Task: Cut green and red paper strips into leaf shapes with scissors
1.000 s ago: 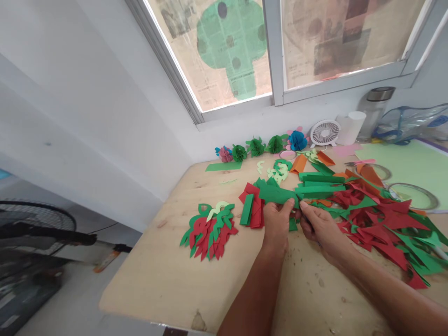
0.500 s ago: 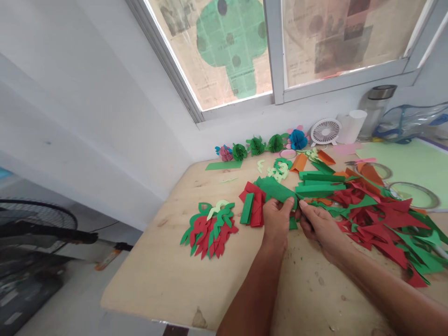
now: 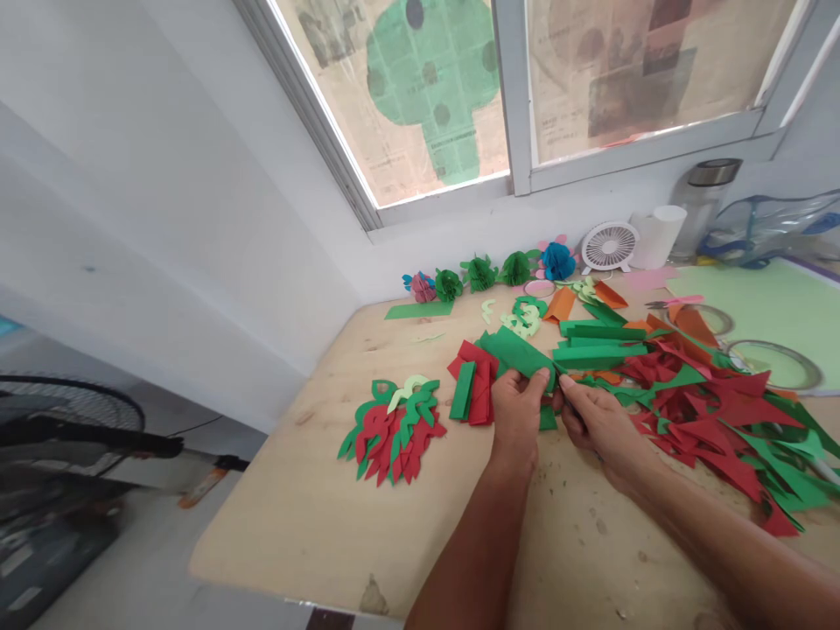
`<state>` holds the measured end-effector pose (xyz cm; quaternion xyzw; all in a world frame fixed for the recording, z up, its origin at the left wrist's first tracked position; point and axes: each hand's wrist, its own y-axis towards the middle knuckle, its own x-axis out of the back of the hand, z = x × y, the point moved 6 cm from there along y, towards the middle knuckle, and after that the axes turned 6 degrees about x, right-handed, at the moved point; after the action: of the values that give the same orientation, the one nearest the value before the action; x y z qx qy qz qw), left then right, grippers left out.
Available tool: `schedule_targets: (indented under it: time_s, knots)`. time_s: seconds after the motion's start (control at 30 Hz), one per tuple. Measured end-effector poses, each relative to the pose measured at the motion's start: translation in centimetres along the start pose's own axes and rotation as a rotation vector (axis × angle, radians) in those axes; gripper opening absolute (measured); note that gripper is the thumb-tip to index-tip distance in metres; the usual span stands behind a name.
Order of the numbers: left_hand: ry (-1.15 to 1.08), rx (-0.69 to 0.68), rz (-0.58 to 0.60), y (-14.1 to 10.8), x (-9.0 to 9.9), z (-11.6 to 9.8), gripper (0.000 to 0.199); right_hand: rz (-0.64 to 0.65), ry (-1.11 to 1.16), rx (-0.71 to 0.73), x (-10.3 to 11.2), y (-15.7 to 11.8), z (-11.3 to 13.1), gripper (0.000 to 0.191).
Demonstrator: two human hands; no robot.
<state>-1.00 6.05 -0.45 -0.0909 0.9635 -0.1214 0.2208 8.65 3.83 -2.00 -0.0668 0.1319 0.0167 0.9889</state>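
Note:
My left hand (image 3: pixel 517 409) pinches a folded green paper (image 3: pixel 520 352) near its right end, thumb on top. At that same end my right hand (image 3: pixel 596 418) is closed, its fingertips against the paper's edge. Something small and dark shows at those fingertips, too hidden to name. Left of my hands, a small green folded strip (image 3: pixel 462 391) lies on red folded paper (image 3: pixel 484 394). Farther left is a heap of red and green leaf-shaped cutouts (image 3: pixel 402 437). Folded green strips (image 3: pixel 594 350) lie just beyond my right hand.
Red and green paper scraps (image 3: pixel 715 407) spread over the table's right side, beside tape rolls (image 3: pixel 814 376). Along the wall stand paper flowers (image 3: pixel 482 273), a small white fan (image 3: pixel 610 246) and a bottle (image 3: pixel 705 210). The wooden table (image 3: pixel 282 534) ends at the left.
Both hands keep almost the same place and hold. The green paper has shifted very slightly; nothing has been let go or picked up.

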Motion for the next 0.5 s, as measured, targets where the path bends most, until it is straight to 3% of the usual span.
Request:
schedule_targets:
  time_s: [0.5]
  knots:
    - [0.006, 0.013, 0.008, 0.26, 0.15, 0.0, 0.025, 0.013, -0.009, -0.022, -0.04, -0.04, -0.07, 0.044]
